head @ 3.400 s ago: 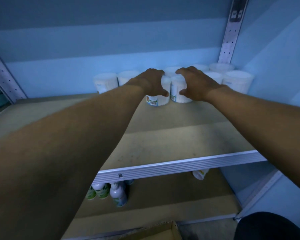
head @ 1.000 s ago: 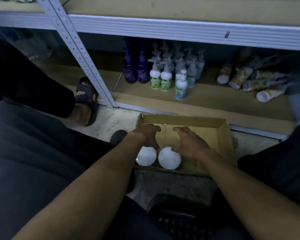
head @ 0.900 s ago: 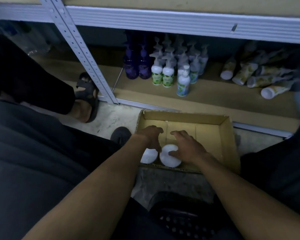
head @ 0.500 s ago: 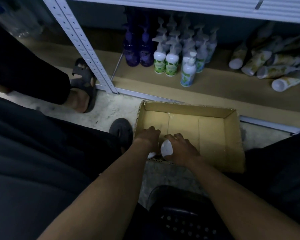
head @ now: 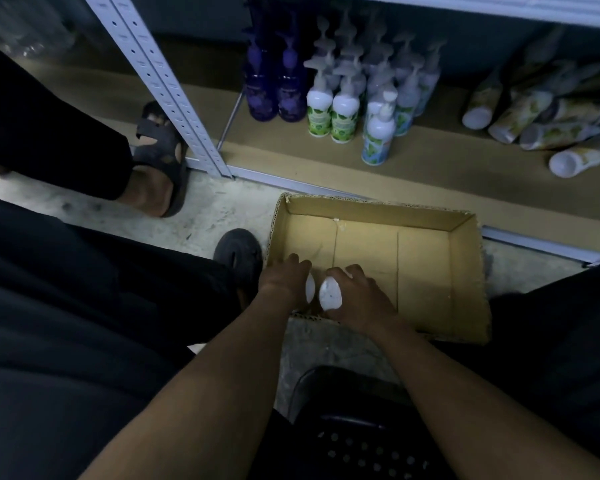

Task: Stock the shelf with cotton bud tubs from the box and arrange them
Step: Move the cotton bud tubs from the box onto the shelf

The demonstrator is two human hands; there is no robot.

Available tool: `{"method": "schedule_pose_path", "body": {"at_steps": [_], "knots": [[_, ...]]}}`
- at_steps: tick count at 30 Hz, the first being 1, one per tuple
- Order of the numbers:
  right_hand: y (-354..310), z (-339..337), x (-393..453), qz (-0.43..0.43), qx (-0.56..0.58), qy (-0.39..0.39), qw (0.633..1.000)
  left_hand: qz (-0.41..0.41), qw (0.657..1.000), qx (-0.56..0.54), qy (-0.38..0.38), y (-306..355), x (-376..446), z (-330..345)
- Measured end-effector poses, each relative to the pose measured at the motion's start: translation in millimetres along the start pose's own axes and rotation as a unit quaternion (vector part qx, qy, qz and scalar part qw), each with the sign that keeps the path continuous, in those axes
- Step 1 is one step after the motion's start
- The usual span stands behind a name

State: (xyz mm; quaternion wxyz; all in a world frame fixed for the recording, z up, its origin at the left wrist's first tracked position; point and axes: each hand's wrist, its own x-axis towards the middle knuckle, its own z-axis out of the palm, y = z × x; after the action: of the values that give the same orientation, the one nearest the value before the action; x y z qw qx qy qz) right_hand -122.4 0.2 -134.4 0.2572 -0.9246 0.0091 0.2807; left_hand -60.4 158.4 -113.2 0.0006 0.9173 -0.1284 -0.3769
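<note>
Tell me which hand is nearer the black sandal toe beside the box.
Left. The left hand grips a tub at the box's left wall, just right of the sandal toe. The right hand holds its tub farther right.

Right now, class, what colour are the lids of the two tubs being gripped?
White lids, seen in the head view.

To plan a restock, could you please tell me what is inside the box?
Two white tubs, one gripped by the left hand, one by the right hand. The rest of the box floor shows bare. Anything beneath the hands is hidden.
</note>
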Motion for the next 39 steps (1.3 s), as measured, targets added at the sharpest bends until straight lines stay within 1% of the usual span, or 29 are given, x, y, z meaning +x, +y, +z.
{"method": "schedule_pose_path", "body": {"at_steps": [5, 9, 13, 18, 23, 30, 36, 39], "knots": [[-4.9, -7.9, -3.0, 0.013, -0.027, 0.007, 1.000, 0.002, 1.000, 0.013, -0.002, 3.8, -4.2, -4.5], [-3.5, -18.7, -5.0, 0.020, -0.033, 0.016, 0.999, 0.001, 1.000, 0.003, -0.012, 5.4, -6.7, -11.8], [-4.5, -30.6, -9.4, 0.025, -0.033, 0.024, 0.999, 0.008, 1.000, 0.010, -0.006, 4.0, -9.5, -22.3], [-7.2, -56.5, -16.5, 0.050, 0.000, 0.048, 0.998, 0.019, 1.000, 0.009, 0.015, 8.6, -17.8, -43.3], [-10.5, -102.3, -24.7, 0.050, 0.041, 0.078, 0.995, 0.047, 0.998, 0.019, 0.033, 19.7, -28.8, -77.6], [-19.6, -158.1, -47.0, 0.015, 0.036, 0.118, 0.992, 0.084, 0.992, 0.045, 0.081, 45.1, -53.2, -135.6], [-34.8, -216.4, -74.0, -0.006, 0.001, 0.167, 0.986, 0.119, 0.978, 0.065, 0.156, 54.7, -90.8, -185.8], [-46.1, -251.0, -96.0, -0.015, -0.026, 0.200, 0.979, 0.135, 0.973, 0.062, 0.175, 61.6, -113.5, -215.7]]}}
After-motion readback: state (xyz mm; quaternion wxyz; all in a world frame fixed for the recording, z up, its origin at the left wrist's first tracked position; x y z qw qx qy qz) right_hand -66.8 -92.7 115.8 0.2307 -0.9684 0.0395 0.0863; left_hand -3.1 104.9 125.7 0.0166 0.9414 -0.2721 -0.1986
